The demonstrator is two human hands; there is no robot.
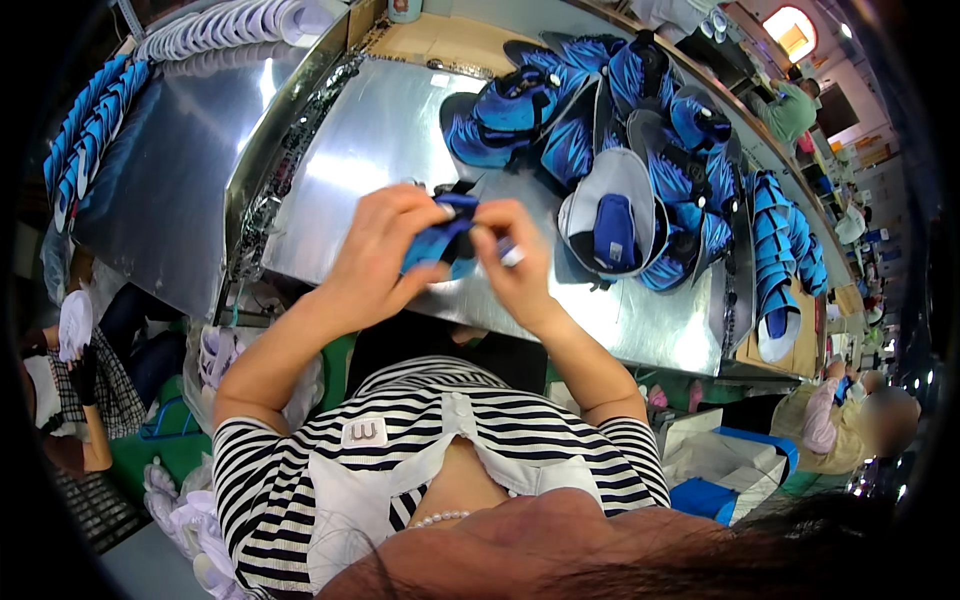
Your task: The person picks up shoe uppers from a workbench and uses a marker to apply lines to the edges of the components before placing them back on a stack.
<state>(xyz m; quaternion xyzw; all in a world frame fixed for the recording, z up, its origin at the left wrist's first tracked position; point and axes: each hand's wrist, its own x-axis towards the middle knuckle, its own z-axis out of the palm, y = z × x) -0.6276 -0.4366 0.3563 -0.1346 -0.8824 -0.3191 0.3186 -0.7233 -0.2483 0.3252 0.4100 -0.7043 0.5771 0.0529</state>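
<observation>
Head view: I see a soft blue-and-black fabric piece point(425, 250) directly between both hands over the shiny silver metal table point(350, 140), pinched by the left hand point(372, 252), while the blurred right hand point(517, 268) meets its right edge, pinch unclear.

**Way open at eleven, blocked at two**

From between the left hand point(375, 250) and right hand point(515, 255), bare metal tabletop point(370, 125) leaves passage toward eleven o'clock; a raised metal rim point(262, 137) bounds it at ten. Heaped blue uppers point(570, 145) obstruct one to three. At four, a bare strip allows passage.
</observation>
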